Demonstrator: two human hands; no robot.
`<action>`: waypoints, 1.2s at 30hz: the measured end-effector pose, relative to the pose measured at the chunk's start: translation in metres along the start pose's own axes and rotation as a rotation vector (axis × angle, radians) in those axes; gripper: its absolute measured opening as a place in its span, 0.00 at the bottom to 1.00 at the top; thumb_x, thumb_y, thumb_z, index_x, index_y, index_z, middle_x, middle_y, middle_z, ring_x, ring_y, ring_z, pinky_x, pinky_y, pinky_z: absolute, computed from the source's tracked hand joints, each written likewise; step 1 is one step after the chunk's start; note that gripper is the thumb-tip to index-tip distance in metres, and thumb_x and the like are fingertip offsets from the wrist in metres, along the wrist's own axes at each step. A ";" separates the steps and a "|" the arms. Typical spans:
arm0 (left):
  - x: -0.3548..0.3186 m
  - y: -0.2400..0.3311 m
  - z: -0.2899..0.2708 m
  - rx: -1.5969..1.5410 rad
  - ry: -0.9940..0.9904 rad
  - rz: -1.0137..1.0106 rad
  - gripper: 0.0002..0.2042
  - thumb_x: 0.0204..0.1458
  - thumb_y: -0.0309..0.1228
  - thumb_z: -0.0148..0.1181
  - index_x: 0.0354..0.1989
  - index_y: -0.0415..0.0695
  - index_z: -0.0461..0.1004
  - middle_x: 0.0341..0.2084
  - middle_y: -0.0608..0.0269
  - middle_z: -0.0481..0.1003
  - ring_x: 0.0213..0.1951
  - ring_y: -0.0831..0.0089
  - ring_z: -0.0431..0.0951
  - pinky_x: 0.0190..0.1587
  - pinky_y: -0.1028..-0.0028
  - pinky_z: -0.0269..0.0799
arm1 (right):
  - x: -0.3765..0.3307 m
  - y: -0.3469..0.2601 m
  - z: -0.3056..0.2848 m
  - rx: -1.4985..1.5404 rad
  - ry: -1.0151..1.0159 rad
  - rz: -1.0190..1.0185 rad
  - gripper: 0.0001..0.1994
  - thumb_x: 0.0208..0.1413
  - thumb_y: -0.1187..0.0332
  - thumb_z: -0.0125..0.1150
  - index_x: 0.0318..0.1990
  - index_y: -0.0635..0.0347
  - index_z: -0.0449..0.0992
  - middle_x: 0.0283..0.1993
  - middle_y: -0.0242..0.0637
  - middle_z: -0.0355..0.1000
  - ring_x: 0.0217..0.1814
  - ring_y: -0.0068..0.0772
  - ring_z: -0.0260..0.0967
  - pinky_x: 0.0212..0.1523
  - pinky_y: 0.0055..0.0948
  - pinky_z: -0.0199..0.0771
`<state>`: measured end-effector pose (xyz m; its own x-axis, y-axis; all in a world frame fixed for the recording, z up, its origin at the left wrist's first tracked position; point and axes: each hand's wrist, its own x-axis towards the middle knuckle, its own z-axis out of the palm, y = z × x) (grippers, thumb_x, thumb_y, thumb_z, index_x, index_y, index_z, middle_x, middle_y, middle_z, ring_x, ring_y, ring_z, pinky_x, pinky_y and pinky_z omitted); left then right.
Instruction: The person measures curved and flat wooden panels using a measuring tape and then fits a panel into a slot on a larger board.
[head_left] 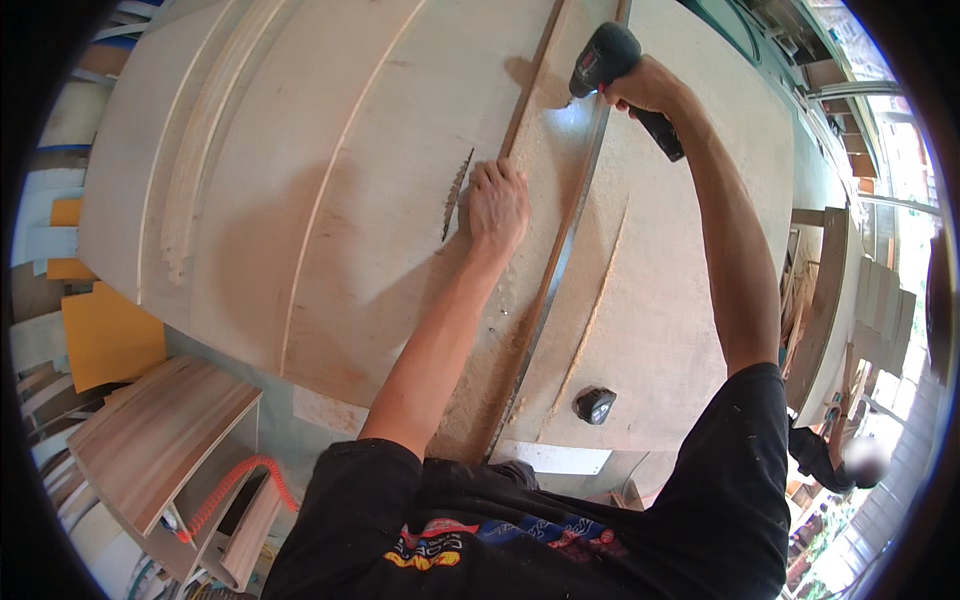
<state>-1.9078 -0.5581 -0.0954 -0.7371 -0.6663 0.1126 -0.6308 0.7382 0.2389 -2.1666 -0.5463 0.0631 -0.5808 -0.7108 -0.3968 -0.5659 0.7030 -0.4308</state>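
Note:
My right hand (643,88) grips a black cordless drill (606,57) with its tip lit and pointed down at a long thin wooden strip (528,85) near the far end of the workbench. My left hand (496,203) presses fingertips down on that strip's near end. Just left of it, a circular saw blade (456,193) sticks up through a slot in the plywood table top (330,180). A metal fence rail (560,250) runs along the table to the right of my left hand.
A black tape measure (595,405) lies on the near right of the table. Yellow boards (105,335) and wood-grain panels (160,440) are stacked at lower left, with an orange coiled hose (235,482). Another person (840,460) bends at lower right.

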 end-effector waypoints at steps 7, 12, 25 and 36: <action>0.023 0.005 0.019 -0.006 -0.065 -0.045 0.13 0.66 0.36 0.50 0.41 0.36 0.68 0.39 0.48 0.73 0.42 0.58 0.77 0.37 0.66 0.81 | 0.005 0.000 -0.006 -0.016 -0.026 0.001 0.06 0.35 0.69 0.65 0.22 0.61 0.79 0.20 0.34 0.74 0.21 0.26 0.71 0.26 0.30 0.72; 0.028 0.004 0.019 -0.109 -0.082 -0.056 0.12 0.65 0.34 0.52 0.41 0.34 0.69 0.38 0.46 0.74 0.40 0.55 0.78 0.38 0.64 0.80 | 0.014 0.006 -0.001 -0.047 -0.023 0.022 0.07 0.34 0.69 0.65 0.24 0.60 0.80 0.21 0.33 0.74 0.21 0.26 0.72 0.26 0.30 0.73; 0.030 0.005 0.016 -0.193 -0.055 -0.094 0.11 0.63 0.32 0.54 0.42 0.33 0.70 0.39 0.45 0.75 0.44 0.53 0.78 0.47 0.59 0.77 | 0.025 0.012 0.000 -0.100 -0.052 -0.014 0.08 0.34 0.71 0.66 0.27 0.61 0.81 0.22 0.34 0.75 0.22 0.27 0.73 0.27 0.32 0.72; 0.030 0.004 0.016 -0.193 -0.030 -0.087 0.10 0.62 0.32 0.56 0.41 0.36 0.70 0.38 0.46 0.75 0.43 0.54 0.78 0.44 0.61 0.79 | 0.010 -0.008 -0.003 -0.212 -0.016 0.000 0.11 0.36 0.75 0.67 0.32 0.59 0.82 0.23 0.34 0.76 0.23 0.29 0.73 0.27 0.34 0.73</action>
<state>-1.9363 -0.5732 -0.1064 -0.6906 -0.7211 0.0558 -0.6362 0.6423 0.4275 -2.1694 -0.5584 0.0648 -0.5724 -0.7101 -0.4099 -0.6777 0.6912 -0.2511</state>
